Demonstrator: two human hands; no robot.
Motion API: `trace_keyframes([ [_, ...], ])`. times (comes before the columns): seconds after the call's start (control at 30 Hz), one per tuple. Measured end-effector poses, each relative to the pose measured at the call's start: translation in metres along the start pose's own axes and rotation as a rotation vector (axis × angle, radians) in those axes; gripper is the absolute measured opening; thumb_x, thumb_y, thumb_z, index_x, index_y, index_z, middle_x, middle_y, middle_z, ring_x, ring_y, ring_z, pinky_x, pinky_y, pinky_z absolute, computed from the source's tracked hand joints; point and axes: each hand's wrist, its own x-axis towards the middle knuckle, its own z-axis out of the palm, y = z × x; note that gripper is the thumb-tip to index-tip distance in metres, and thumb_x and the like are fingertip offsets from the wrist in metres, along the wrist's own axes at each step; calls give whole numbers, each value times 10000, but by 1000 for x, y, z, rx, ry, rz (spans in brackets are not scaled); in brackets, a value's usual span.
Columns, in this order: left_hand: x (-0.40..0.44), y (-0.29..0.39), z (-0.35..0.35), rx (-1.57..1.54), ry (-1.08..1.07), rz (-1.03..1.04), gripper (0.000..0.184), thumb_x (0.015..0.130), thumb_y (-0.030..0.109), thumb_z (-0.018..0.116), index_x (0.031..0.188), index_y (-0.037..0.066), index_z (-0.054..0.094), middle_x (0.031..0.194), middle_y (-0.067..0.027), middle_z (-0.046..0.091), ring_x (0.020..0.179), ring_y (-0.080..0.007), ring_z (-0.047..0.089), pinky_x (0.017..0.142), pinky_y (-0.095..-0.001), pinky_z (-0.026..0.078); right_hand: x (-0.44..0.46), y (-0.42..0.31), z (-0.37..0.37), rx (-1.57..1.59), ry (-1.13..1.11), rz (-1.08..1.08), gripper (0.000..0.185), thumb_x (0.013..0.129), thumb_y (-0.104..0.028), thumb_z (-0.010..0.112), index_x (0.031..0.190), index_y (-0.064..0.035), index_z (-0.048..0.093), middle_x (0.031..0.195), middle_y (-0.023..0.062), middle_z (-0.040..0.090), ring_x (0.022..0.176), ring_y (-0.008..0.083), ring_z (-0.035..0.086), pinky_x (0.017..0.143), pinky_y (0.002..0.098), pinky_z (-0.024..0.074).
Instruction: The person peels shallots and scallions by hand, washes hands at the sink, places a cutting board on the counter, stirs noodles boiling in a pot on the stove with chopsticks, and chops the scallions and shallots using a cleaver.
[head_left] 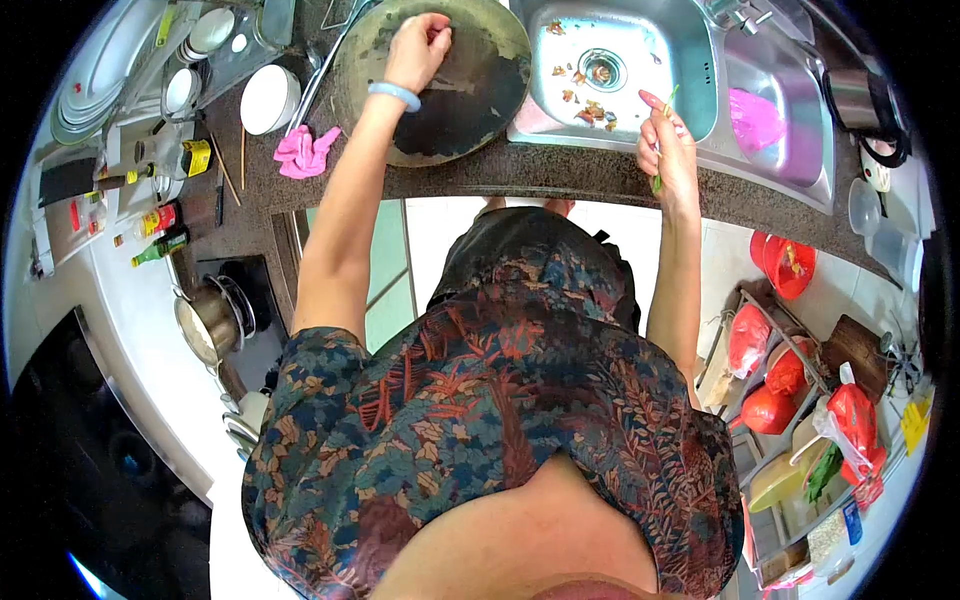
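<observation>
My left hand (418, 52), with a pale bracelet at the wrist, is over a large round dark board (450, 110) on the counter. Its fingers are curled together, and what they hold, if anything, is too small to make out. Over the right side of the steel sink basin (690, 70), my right hand (668, 145) is closed on a thin green stalk (657, 184), with the index finger pointing out. Brownish scraps (597, 113) lie on the basin floor and around its drain (601, 72).
A second basin holds a pink bag (757, 120). Left of the board are a pink cloth (305, 153), a white bowl (270, 99) and chopsticks (243, 158). A pot (208, 325) stands lower left; a rack with red bags (768, 408) is lower right.
</observation>
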Motion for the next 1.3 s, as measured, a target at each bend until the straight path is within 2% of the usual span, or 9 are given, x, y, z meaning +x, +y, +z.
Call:
trace_keyframes([
  [0.13,-57,50,-15,-119,-217,-19,284,863,140,725,1097,-3,651,1039,-98,653,896,-188,635,806,-315,532,3,-3,0,6,-3,5,382,1020,-145,442,1354,35,491,684,-43,429,470,2,334,373,167,242],
  [0.4,-91,63,-8,19,-146,43,451,692,245,855,1031,30,649,1099,-135,600,1053,-348,557,925,-412,466,15,-3,16,25,-71,20,372,1021,-128,449,1349,43,490,687,-37,438,468,5,332,367,168,233],
  [0.87,-122,103,2,-182,-5,66,179,856,40,595,1025,28,653,952,-154,661,906,-323,647,826,-411,512,72,-9,94,-96,-380,61,323,986,-181,522,1263,-22,570,715,-35,476,495,31,392,387,179,264],
  [1.07,-175,143,-9,-471,-167,-197,189,909,15,546,1078,5,630,863,-123,663,781,-236,668,727,-338,530,105,22,190,-362,-575,59,240,981,-240,550,1114,-53,621,716,-59,466,540,12,385,411,182,253],
  [1.1,-180,144,-13,-540,-191,-325,195,919,20,538,1089,2,632,870,-114,670,789,-216,668,734,-330,530,118,33,199,-480,-617,5,216,974,-251,543,1045,-70,636,719,20,571,562,125,538,449,284,397],
  [1.13,-184,142,-16,-607,-206,-456,202,929,25,529,1100,0,633,877,-105,676,797,-196,668,741,-321,531,127,47,205,-490,-651,2,216,974,-251,543,1045,-70,636,719,20,571,562,125,538,449,284,397],
  [1.2,-191,141,-26,-623,-128,-536,218,938,43,525,1122,-3,634,907,-100,687,822,-180,669,761,-309,534,141,71,227,-1093,-521,-748,247,963,-297,534,1001,-74,632,813,147,664,733,330,661,621,440,510],
  [1.23,-194,140,-32,-622,-137,-550,214,936,51,533,1116,-4,636,917,-107,690,834,-185,674,766,-309,536,132,66,240,-1318,-521,-667,286,953,-337,521,999,-72,618,972,213,666,945,435,633,804,523,497],
  [1.3,-202,136,-42,-650,-62,-593,204,915,50,548,1082,-10,648,900,-125,702,827,-203,687,759,-317,540,117,70,255,-1363,-493,-782,241,945,-335,560,969,-99,602,992,175,655,897,391,643,741,512,509],
])
